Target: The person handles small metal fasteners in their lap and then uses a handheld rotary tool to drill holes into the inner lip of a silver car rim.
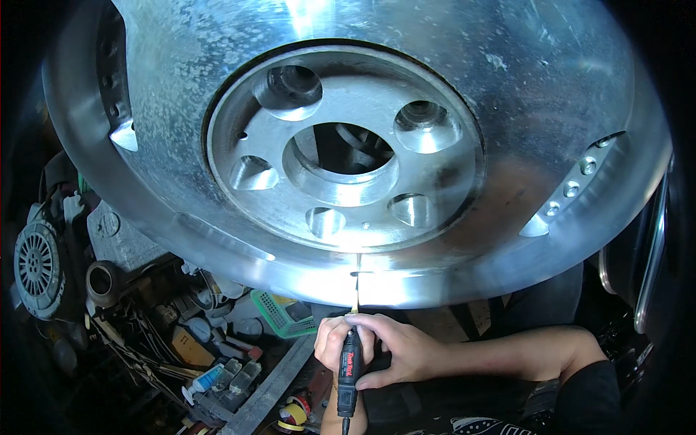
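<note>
A large bare-metal wheel rim fills the upper view, tilted toward me. Its hub disc has a wide centre bore and several round recesses. Below the rim's near edge, my left hand is closed around the front of a slim black corded power tool. My right hand comes in from the right and grips the same tool, thumb along its side. A long thin metal bit runs from the tool up across the bright rim lip toward the hub disc; glare hides exactly where its tip touches.
Machine parts and clutter lie at left, including a round slotted cover. A green plastic basket, a white-and-blue tube and yellow tape rolls lie lower left, beside a grey metal bar. Curved metal tubing stands at right.
</note>
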A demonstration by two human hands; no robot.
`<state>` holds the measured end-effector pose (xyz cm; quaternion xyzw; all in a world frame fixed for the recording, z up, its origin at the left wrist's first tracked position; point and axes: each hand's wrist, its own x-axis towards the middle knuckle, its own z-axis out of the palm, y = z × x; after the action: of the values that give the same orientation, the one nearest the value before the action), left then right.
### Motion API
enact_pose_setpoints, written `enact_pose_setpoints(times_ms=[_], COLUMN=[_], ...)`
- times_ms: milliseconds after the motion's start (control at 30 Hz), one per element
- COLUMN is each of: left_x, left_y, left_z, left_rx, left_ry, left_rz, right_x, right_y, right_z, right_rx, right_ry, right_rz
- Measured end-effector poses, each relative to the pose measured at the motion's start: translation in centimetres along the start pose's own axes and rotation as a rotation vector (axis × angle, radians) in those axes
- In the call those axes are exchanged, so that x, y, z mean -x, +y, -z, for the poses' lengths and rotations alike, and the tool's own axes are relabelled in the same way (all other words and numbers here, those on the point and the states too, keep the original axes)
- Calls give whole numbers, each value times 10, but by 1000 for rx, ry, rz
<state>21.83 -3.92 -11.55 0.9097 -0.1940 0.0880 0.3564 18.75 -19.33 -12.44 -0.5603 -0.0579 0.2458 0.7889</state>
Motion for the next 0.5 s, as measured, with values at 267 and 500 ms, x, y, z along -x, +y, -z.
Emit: enact_pose_setpoints(times_ms=[267,500], left_x=[3,0], left_y=[-4,-1], left_z=[-1,-3], left_rx=[23,7], left_ry=[2,18], left_rz=[-1,10], right_x=[-1,-1], right_y=[-1,0], right_z=[1,2], right_rx=[-20,-26], right_ry=[-2,8], right_rz=[-10,4])
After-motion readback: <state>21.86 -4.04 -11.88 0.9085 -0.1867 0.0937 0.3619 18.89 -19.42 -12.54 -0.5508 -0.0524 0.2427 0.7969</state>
